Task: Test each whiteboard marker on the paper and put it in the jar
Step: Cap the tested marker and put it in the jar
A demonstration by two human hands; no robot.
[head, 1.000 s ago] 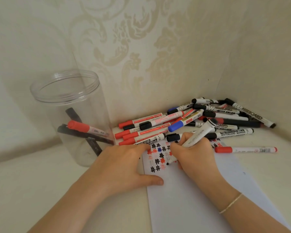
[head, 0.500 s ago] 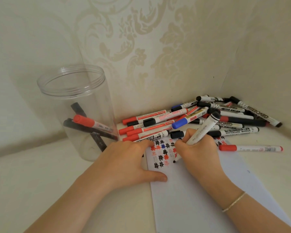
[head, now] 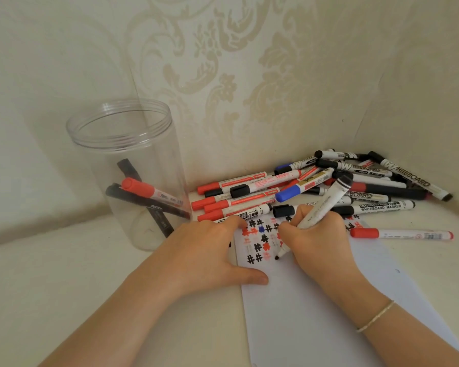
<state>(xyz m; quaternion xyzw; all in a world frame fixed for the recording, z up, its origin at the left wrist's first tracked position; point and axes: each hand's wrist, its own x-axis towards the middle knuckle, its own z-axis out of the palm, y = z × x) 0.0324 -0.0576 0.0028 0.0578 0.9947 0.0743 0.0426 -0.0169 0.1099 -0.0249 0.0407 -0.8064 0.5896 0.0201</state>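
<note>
My right hand (head: 316, 239) grips a white whiteboard marker (head: 326, 203) with a black end, its black tip touching the white paper (head: 316, 313) below rows of red, black and blue hash marks. My left hand (head: 207, 255) lies flat on the paper's left edge, thumb stretched onto the sheet. A clear plastic jar (head: 127, 165) stands open at the left, holding a red-capped marker and two black ones. A pile of red, black and blue markers (head: 316, 186) lies behind the paper in the corner.
One red-capped marker (head: 400, 234) lies alone to the right of the paper. A loose black cap (head: 282, 210) sits by my right fingers. Patterned walls close the corner behind the pile and jar. The surface is pale cream.
The view has shifted slightly, so jar and pile sit further right in frame. My right hand has moved the marker tip a little lower on the paper; my left hand stays put.
</note>
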